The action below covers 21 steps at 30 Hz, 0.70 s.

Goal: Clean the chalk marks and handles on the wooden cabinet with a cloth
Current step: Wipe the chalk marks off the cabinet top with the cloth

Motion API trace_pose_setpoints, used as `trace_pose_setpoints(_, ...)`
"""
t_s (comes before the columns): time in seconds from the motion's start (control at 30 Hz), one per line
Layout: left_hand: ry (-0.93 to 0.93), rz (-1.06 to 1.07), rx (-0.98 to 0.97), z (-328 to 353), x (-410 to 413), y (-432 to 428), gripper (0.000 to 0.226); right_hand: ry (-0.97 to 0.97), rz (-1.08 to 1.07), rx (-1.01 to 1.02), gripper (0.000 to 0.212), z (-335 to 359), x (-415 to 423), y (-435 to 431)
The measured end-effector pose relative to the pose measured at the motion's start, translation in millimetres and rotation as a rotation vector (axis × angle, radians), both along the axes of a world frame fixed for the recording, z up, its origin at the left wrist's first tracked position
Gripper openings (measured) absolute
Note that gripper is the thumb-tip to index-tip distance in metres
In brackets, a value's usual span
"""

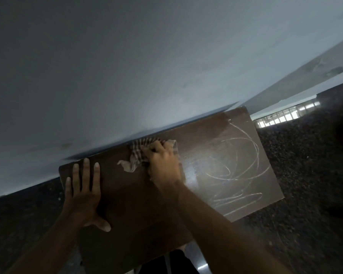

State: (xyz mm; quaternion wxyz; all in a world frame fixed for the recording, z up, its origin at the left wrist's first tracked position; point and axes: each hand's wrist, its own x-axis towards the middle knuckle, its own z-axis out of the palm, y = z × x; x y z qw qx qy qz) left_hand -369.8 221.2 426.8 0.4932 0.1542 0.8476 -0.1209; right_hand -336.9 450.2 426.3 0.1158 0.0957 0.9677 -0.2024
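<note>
The fingers of the right hand are curled and clench a crumpled checked cloth, pressing it onto the wooden cabinet top near its far edge, about midway along. The left hand lies flat on the top's left part, its fingers straight and spread, holding nothing. White chalk marks loop across the right part of the top, just right of the cloth. A pale wall stands behind, and dark speckled floor lies to the right.
</note>
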Motion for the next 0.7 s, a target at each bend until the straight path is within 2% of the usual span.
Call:
trace_pose_setpoints(0.1, -0.001, 0.005, 0.001, 0, 0, 0, 0.189, 0.019, 0.102, 0.015, 0.051, -3, -1, 15)
trace_pose_setpoints(0.17, -0.004, 0.005, 0.005, 0, 0, 0, 0.189, 0.030, 0.101, 0.034, 0.043, -5, -2, 39)
trace_pose_setpoints(0.23, -0.003, 0.004, 0.005, -1, 0, 0, 0.189, 0.055, -0.006, 0.088, 0.037, -6, -6, 73)
trace_pose_setpoints(0.43, -0.007, 0.003, 0.048, -7, -1, -5, 0.191, 0.064, -0.370, 0.263, 0.041, -7, -10, 174)
trace_pose_setpoints(0.6, 0.008, -0.011, 0.055, -10, -1, -8, 0.191, 0.018, -0.561, 0.266, 0.046, -5, -23, 137)
trace_pose_setpoints(0.7, 0.024, -0.015, 0.059, -10, 0, -7, 0.190, -0.005, -0.453, 0.170, 0.038, -4, -26, 76)
